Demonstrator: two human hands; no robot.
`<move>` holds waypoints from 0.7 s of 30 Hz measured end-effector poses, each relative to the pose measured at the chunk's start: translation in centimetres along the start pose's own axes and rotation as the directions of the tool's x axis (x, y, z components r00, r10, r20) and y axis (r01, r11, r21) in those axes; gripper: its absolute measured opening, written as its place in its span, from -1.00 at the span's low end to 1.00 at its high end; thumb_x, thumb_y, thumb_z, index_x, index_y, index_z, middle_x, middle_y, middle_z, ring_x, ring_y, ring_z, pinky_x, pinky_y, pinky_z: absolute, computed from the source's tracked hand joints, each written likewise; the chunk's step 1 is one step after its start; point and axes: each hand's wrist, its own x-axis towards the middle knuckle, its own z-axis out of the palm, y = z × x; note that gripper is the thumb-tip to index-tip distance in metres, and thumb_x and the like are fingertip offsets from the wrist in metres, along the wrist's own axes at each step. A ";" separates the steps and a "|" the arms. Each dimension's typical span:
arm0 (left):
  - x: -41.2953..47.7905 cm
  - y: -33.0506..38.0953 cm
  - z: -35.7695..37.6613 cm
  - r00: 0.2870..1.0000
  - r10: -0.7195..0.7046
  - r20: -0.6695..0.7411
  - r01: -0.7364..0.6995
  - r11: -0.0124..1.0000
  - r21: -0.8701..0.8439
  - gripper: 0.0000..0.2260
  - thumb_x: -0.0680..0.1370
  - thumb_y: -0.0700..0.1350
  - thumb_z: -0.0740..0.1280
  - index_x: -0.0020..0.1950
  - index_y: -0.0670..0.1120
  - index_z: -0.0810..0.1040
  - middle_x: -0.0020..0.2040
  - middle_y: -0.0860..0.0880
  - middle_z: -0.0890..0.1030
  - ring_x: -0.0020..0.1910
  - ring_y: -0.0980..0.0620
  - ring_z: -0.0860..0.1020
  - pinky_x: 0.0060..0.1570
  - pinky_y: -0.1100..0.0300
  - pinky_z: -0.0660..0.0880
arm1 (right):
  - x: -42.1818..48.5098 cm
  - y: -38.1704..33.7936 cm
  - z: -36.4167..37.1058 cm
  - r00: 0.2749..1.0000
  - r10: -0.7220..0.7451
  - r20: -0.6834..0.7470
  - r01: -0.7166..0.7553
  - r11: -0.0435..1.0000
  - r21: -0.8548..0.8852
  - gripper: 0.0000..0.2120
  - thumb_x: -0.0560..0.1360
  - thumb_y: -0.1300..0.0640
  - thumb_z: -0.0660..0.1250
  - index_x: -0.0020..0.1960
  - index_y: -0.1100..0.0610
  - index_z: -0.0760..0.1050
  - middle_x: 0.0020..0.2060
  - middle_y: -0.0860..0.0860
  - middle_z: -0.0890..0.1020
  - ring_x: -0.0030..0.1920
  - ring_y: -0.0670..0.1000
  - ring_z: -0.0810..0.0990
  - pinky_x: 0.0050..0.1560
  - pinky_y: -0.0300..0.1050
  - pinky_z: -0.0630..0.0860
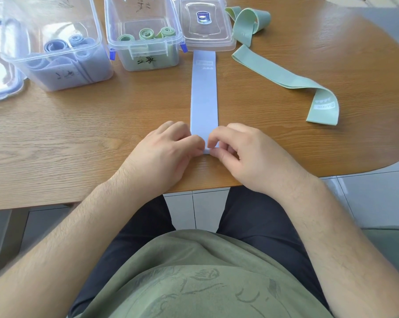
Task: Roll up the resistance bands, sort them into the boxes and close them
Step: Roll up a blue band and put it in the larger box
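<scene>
A lavender-blue resistance band (204, 95) lies flat and straight on the wooden table (79, 134), running away from me. My left hand (164, 152) and my right hand (242, 152) both pinch its near end, which is folded over into a small first turn. A clear box (56, 47) at the back left holds rolled blue bands. Beside it a clear box with blue latches (145, 35) holds rolled green bands. Two loose green bands lie on the right, one long (290, 81), one curled at the back (249, 21).
A clear lid (205, 24) lies flat behind the blue band's far end. Another lid (1, 88) with a blue rim sits at the far left edge. The table's near edge runs just under my wrists, and its right side curves away.
</scene>
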 end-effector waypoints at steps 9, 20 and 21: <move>-0.1 -0.1 0.5 0.997 -0.045 -0.056 0.046 0.999 0.014 -0.82 0.61 -0.05 0.35 0.03 -0.12 0.69 -0.12 -0.11 0.52 -0.16 -0.16 0.51 -0.13 -0.12 0.54 | 0.0 0.1 0.3 0.996 0.070 -0.060 -0.069 0.997 0.020 -0.87 0.59 -0.01 0.37 0.12 -0.06 0.63 -0.10 -0.09 0.51 -0.11 -0.09 0.52 -0.03 0.00 0.56; 0.4 0.7 0.3 0.995 -0.086 -0.056 0.087 0.996 0.021 -0.87 0.59 -0.11 0.36 0.07 -0.11 0.63 -0.08 -0.10 0.52 -0.11 -0.17 0.51 -0.03 0.01 0.48 | 0.3 -0.1 0.6 0.991 0.108 -0.074 -0.107 0.994 0.019 -0.84 0.64 0.05 0.30 0.15 -0.02 0.62 -0.09 -0.05 0.52 -0.09 -0.02 0.52 -0.04 -0.02 0.53; 0.5 0.7 0.4 0.994 -0.093 -0.065 0.094 0.995 0.024 -0.87 0.59 -0.09 0.35 0.04 -0.11 0.64 -0.09 -0.11 0.52 -0.12 -0.17 0.52 -0.02 0.09 0.44 | 0.3 -0.2 0.6 0.991 0.108 -0.078 -0.106 0.994 0.024 -0.85 0.64 0.06 0.30 0.16 -0.02 0.60 -0.09 -0.06 0.53 -0.09 -0.03 0.52 -0.03 -0.01 0.54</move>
